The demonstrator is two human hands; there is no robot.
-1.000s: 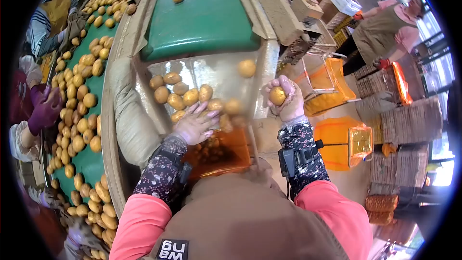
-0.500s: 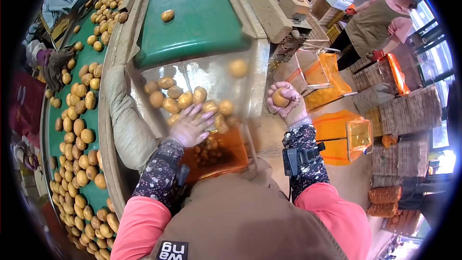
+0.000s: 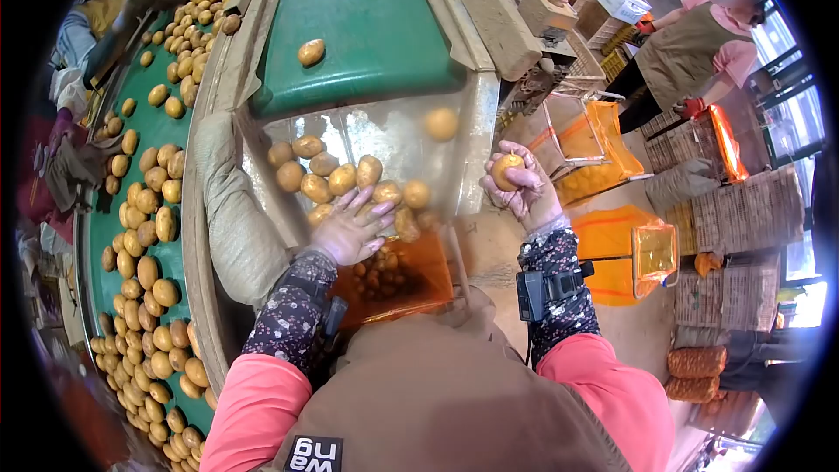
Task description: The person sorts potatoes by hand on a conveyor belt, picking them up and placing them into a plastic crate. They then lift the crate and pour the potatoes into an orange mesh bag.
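The green belt (image 3: 367, 26) ends at a metal chute (image 3: 384, 135); a pile of fruit (image 3: 319, 179) lies at its lower edge, above an orange bag (image 3: 419, 275). The left hand (image 3: 350, 232) lies open, fingers spread on the pile. The right hand (image 3: 529, 192), just off the chute's right edge, is closed around one fruit (image 3: 505, 170).

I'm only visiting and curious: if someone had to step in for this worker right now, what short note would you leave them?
Left hand: open, fingers spread on the heap of fruit at the foot of the clear chute.
Right hand: closed around a single fruit, held up to the right of the chute, apart from the heap.
Done: the orange bag below the chute already holds some fruit; how full it is cannot be told.
Left: the heap waits in the chute, and another fruit lies on the green belt above.
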